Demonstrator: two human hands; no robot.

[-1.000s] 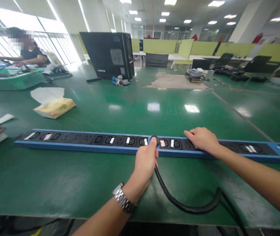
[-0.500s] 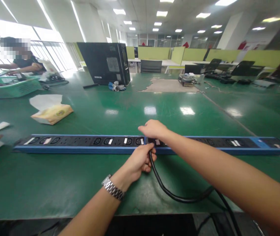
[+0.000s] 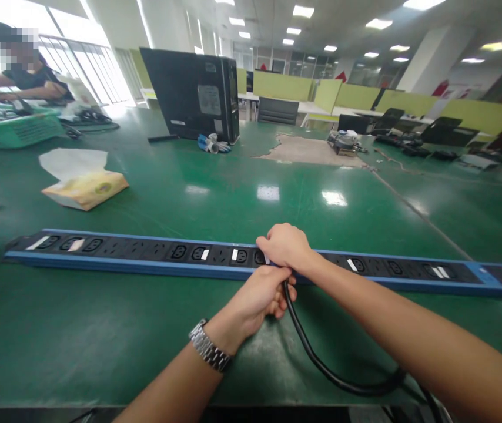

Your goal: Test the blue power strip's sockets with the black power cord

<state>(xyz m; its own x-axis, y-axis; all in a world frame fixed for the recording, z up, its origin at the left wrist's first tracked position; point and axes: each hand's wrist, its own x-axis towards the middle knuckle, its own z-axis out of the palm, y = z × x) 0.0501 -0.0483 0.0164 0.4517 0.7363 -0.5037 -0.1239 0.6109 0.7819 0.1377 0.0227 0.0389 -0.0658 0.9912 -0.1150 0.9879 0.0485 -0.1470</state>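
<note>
Okay, both hands are down at the middle of the strip [image 3: 145, 265], the long blue one lying across the green table [image 3: 101, 341] in front of me. The black cable [image 3: 321, 367] runs from that spot back toward me and off the near edge on my right.

As I judge it, the step is seating or working the plug at that socket, and the clean way is to keep the strip pinned flat so it doesn't skid, hold the plug square to the socket, and move it straight rather than on a slant. Grip the plug body, not the cord, and leave slack in the loop.

Left hand [image 3: 262, 296]: fingers curled nearly closed around the cable's head right at the strip's near edge, thumb up against it. Right hand [image 3: 284, 245]: sitting on top of the strip, fingers bent down over the socket area, touching it; whether they pinch the plug underneath I cannot tell, the knuckles hide it.
</note>
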